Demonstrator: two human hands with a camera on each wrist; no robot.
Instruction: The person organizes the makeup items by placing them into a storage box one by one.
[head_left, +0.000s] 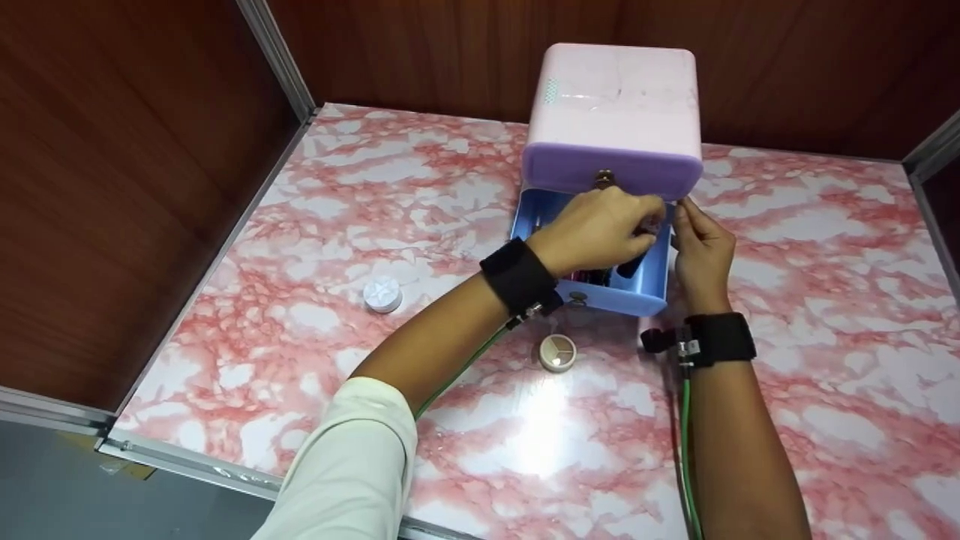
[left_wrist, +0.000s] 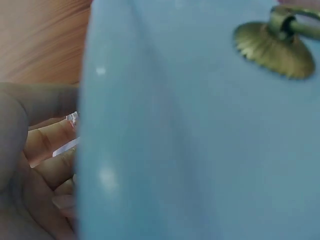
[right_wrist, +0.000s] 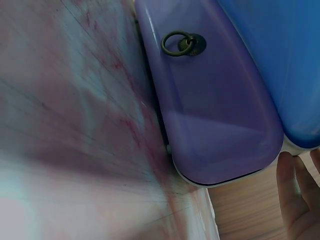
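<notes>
Inside the pink box's (head_left: 619, 82) pulled-out blue drawer (head_left: 622, 301), the left hand (head_left: 600, 229) curls, grip unclear; the right hand (head_left: 703, 259) touches the box's edge, fingers fairly straight, probably steadying it.

Drawer cabinet (head_left: 619, 94) at tabletop's (head_left: 300, 330) back, middle drawer (head_left: 626, 298) jutting forward, cosmetics (head_left: 592, 277) inside, three-pan palette (head_left: 558, 353) before it, round container (head_left: 382, 293) farther left

left forearm (head_left: 441, 341) angled inward, left grip (head_left: 600, 231) curled, right grip (head_left: 703, 259) with fingers extended
</notes>
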